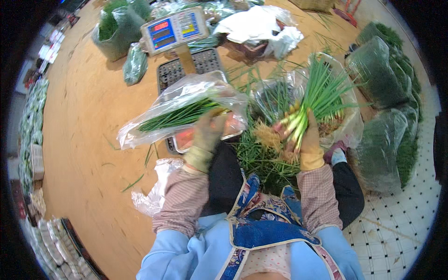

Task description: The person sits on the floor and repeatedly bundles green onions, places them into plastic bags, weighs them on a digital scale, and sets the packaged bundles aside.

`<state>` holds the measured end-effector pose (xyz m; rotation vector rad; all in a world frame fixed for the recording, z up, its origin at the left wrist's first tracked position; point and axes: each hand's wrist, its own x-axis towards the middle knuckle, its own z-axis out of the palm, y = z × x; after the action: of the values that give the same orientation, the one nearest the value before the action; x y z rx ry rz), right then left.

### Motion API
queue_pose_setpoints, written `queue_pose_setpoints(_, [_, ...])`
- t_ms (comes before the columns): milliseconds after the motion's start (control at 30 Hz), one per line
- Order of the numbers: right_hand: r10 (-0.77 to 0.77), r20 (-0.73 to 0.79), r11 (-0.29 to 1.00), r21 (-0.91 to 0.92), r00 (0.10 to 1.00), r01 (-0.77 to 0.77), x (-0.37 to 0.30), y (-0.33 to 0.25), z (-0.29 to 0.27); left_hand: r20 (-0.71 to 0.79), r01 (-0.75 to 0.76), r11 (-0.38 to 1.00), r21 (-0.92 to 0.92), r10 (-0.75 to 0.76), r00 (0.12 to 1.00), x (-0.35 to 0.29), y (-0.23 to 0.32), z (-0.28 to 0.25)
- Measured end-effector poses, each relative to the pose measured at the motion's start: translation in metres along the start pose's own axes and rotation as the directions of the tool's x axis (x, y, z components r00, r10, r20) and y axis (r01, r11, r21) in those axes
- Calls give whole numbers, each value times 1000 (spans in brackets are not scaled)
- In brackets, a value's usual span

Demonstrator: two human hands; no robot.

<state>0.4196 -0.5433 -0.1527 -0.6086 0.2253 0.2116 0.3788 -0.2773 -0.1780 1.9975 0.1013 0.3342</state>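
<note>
My left hand (208, 133), in a yellowish glove, is closed on a see-through plastic bag (133, 135) with long thin green stalks (179, 115) inside. The bag lies tilted above a red-bottomed tray (185, 139) with a pale rim. My gloved right hand (311, 144) grips a bunch of spring onions (322, 95) near the root end. Their leaves point up and to the right, while the pale bulbs and tangled brown roots hang toward me. Behind this bunch, more spring onions lie in a plastic-lined container (357, 123).
A scale with a lit display (175, 30) stands beyond the bag. Loose greens (266, 161) lie between my legs, and a crumpled plastic bag (158, 186) rests at my left. Large bags of greens (380, 147) line the right side. White plastic (254, 23) covers something at the back.
</note>
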Motion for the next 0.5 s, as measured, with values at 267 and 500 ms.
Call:
queue_pose_setpoints(267, [321,457,812,-583,829,7,39,99,148,12,83,523,849,-176,984,40,-61,-99])
queue_pose_setpoints(500, [230,841,630,-512,490,584,47,190,197,28,26,429,903,-118,993,46,-78,-139])
